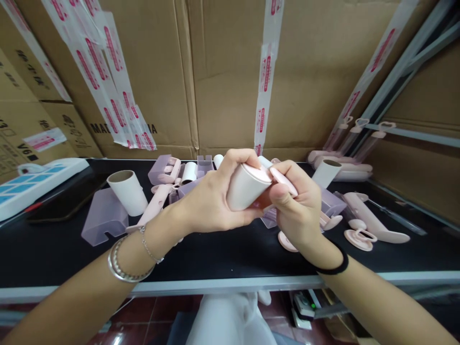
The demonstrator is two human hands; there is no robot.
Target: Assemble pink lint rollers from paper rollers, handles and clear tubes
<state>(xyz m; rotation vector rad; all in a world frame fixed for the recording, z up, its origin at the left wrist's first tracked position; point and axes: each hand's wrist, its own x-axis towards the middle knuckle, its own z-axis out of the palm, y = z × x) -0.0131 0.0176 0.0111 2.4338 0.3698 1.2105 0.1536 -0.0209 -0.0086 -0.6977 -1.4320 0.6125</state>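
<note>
My left hand (215, 196) is wrapped round a white cylinder (247, 188), held tilted above the black table. A pale pink disc covers the cylinder's near-upper end. Close against that end, my right hand (298, 206) pinches a pink oval piece (283, 182) between thumb and fingers. Under my right hand, a round pink piece (287, 242) lies partly hidden on the table.
White tubes (134, 199), translucent purple holders (104, 218) and pink parts (373, 218) lie on both sides. A phone (64, 203) and a blue-and-white tray (39, 182) are at left. Cardboard boxes (226, 76) stand behind; the table's metal edge (230, 285) runs in front.
</note>
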